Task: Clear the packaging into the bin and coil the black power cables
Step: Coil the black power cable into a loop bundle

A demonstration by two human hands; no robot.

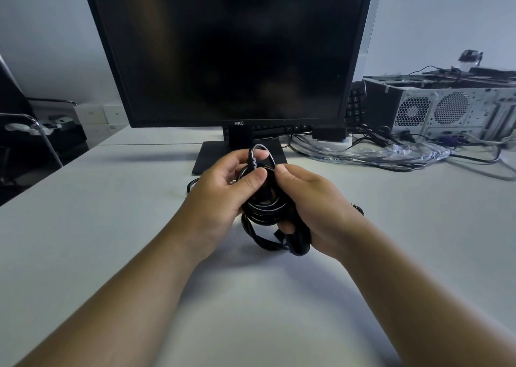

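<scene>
Black cable coil (265, 210) between both hands' grip

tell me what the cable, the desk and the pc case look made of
Cable: black rubbery or plastic sheath, slightly glossy, glints on its loops. Desk: smooth matte white top, likely laminate. PC case: bare grey sheet metal, punched vent holes on its rear.

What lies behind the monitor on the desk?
Below the monitor, part of a keyboard shows; more of it appears at its right edge, beside a computer case. The screen hides the rest.
</scene>
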